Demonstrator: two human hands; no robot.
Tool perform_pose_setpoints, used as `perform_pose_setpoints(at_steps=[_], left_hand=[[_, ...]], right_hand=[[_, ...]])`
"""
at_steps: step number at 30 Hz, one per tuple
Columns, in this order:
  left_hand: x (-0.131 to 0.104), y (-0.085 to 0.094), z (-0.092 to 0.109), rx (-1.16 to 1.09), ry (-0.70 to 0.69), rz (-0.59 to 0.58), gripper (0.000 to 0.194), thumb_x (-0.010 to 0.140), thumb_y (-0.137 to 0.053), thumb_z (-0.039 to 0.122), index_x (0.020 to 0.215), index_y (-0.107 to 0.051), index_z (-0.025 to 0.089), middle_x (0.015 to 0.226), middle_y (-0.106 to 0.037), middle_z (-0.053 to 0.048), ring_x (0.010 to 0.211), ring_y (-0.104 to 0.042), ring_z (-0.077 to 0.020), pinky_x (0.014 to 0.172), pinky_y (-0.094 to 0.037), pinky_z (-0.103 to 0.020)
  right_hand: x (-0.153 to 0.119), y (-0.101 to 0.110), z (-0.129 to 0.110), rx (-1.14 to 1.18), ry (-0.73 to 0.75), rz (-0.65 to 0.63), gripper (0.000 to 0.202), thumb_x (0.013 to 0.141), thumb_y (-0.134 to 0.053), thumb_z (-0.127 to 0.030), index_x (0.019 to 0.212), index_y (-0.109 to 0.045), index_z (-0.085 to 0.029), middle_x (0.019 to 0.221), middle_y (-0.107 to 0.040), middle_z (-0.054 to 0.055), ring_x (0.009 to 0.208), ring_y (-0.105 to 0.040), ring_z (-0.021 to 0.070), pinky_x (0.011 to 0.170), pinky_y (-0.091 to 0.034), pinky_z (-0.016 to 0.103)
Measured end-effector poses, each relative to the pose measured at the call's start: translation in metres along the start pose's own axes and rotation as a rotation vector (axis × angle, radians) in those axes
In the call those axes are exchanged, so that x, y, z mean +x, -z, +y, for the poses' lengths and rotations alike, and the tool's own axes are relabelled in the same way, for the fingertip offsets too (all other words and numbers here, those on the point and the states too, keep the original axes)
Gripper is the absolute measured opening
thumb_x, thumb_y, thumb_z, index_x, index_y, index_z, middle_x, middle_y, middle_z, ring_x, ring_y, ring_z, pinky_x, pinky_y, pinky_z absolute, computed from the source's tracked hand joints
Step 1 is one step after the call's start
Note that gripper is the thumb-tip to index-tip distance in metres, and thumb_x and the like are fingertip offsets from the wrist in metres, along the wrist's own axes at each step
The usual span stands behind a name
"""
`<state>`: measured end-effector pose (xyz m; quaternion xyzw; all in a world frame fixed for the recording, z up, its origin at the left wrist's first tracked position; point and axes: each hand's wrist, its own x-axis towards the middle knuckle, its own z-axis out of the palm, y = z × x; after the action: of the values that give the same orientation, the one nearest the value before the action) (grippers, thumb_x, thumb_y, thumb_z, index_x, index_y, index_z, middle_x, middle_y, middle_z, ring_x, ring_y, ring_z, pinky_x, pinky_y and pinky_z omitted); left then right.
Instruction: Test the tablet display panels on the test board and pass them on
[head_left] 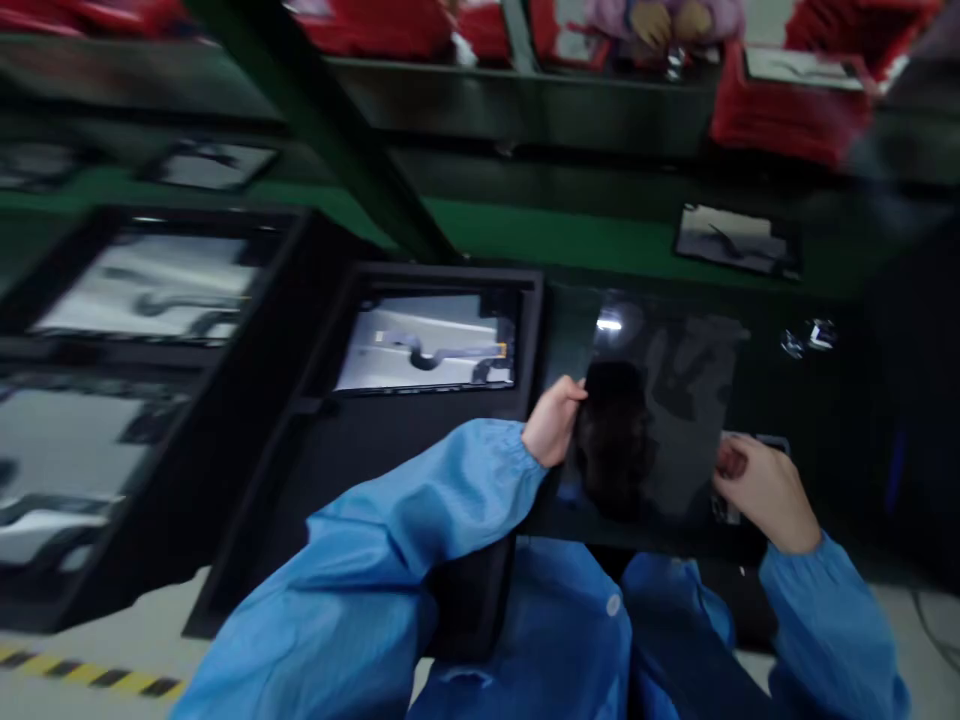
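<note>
A dark, glossy rectangular panel (pixel 652 410) with reflections on its face is in front of me. My left hand (pixel 553 420) grips its left edge with the fingers closed. At the panel's lower right edge is my right hand (pixel 765 488), its fingers curled together; what they pinch is too blurred to name. Partly behind the right hand lies a small flat item (pixel 726 508) with a pale edge. To the left, a black tray (pixel 420 430) holds a silvery display panel (pixel 442 345) with a grey ribbon cable on it.
More black trays with silvery panels (pixel 150 285) stand at the left. Another panel (pixel 739 240) lies on the green strip behind. Crumpled clear film (pixel 808 338) is at the right. Across the bench are red bins (pixel 784 120) and another person's hands (pixel 670 22).
</note>
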<state>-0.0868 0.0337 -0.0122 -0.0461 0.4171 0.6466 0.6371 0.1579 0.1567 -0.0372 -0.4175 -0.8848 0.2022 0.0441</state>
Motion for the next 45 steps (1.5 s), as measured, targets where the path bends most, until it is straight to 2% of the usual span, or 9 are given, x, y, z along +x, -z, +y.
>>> perform_pose_setpoints(at_steps=[9,13,20,23,25,28,35,40,45], left_hand=[[0.010,0.005,-0.002,-0.014,-0.043,-0.055,0.039,0.056,-0.047,0.026,0.091,-0.062,0.017,0.080,-0.071,-0.004,0.077,-0.069,-0.0263,0.066,-0.054,-0.033],[0.001,-0.006,0.020,0.025,-0.170,-0.033,0.037,0.053,-0.058,0.017,0.090,-0.060,0.019,0.069,-0.065,0.004,0.068,-0.064,-0.0167,0.060,-0.048,-0.023],[0.023,-0.060,0.146,0.765,-1.453,0.153,0.017,0.076,-0.067,0.021,0.092,-0.067,0.021,0.089,-0.071,0.001,0.093,-0.068,-0.0194,0.089,-0.054,-0.034],[0.065,-0.058,0.197,1.405,-1.648,0.257,0.043,0.088,-0.049,0.010,0.126,-0.065,0.022,0.132,-0.068,-0.004,0.131,-0.056,-0.0224,0.114,-0.039,-0.043],[0.095,-0.043,0.220,1.803,-1.517,0.381,0.058,0.091,-0.041,0.005,0.144,-0.053,0.024,0.155,-0.049,-0.006,0.145,-0.041,-0.0233,0.122,-0.026,-0.049],[0.132,-0.004,0.244,2.210,-1.050,0.572,0.052,0.099,-0.035,0.009,0.147,-0.051,0.025,0.162,-0.039,-0.007,0.150,-0.032,-0.0220,0.126,-0.011,-0.051],[0.151,0.068,0.282,2.151,-0.663,0.993,0.044,0.100,-0.034,0.015,0.136,-0.059,0.021,0.149,-0.054,-0.015,0.144,-0.037,-0.0321,0.115,-0.013,-0.074],[0.148,0.070,0.292,2.021,-0.485,1.277,0.054,0.100,-0.031,0.017,0.150,-0.037,-0.001,0.160,-0.028,-0.031,0.152,-0.015,-0.0455,0.112,-0.016,-0.075],[0.133,0.043,0.277,2.159,-0.456,1.105,0.060,0.099,-0.028,0.013,0.156,-0.021,-0.003,0.162,-0.022,-0.031,0.153,-0.019,-0.0366,0.121,-0.020,-0.057]], right_hand=[[0.006,-0.007,0.021,0.103,-0.069,-0.037,0.021,0.060,-0.055,-0.045,0.061,-0.064,-0.026,0.054,-0.061,0.000,0.047,-0.057,0.0193,0.048,-0.043,0.031],[0.000,-0.013,0.023,0.171,-0.030,0.029,0.025,0.065,-0.058,-0.049,0.063,-0.064,-0.024,0.055,-0.059,-0.002,0.047,-0.055,0.0156,0.049,-0.044,0.028],[-0.013,-0.038,0.024,0.175,0.036,0.316,0.045,0.086,-0.050,-0.059,0.059,-0.057,-0.023,0.056,-0.051,-0.001,0.048,-0.047,0.0129,0.047,-0.042,0.025],[-0.014,-0.044,0.028,0.167,0.094,0.333,0.049,0.088,-0.051,-0.062,0.060,-0.060,-0.023,0.057,-0.053,-0.001,0.047,-0.049,0.0118,0.046,-0.043,0.023],[-0.014,-0.045,0.031,0.163,0.114,0.332,0.050,0.090,-0.050,-0.063,0.062,-0.062,-0.023,0.058,-0.055,0.000,0.046,-0.050,0.0115,0.045,-0.044,0.023],[-0.014,-0.047,0.035,0.191,0.136,0.320,0.050,0.091,-0.051,-0.062,0.063,-0.064,-0.023,0.057,-0.056,-0.001,0.044,-0.051,0.0103,0.044,-0.045,0.021],[-0.021,-0.055,0.020,0.239,0.035,0.391,0.052,0.094,-0.046,-0.061,0.062,-0.064,-0.024,0.056,-0.056,-0.001,0.042,-0.049,0.0109,0.042,-0.043,0.023],[-0.022,-0.053,0.015,0.266,0.049,0.392,0.052,0.095,-0.046,-0.060,0.062,-0.065,-0.024,0.057,-0.057,0.000,0.043,-0.049,0.0111,0.044,-0.045,0.022],[-0.019,-0.046,0.024,0.220,0.117,0.334,0.052,0.094,-0.049,-0.060,0.063,-0.066,-0.023,0.057,-0.058,0.000,0.044,-0.051,0.0106,0.043,-0.044,0.021]])
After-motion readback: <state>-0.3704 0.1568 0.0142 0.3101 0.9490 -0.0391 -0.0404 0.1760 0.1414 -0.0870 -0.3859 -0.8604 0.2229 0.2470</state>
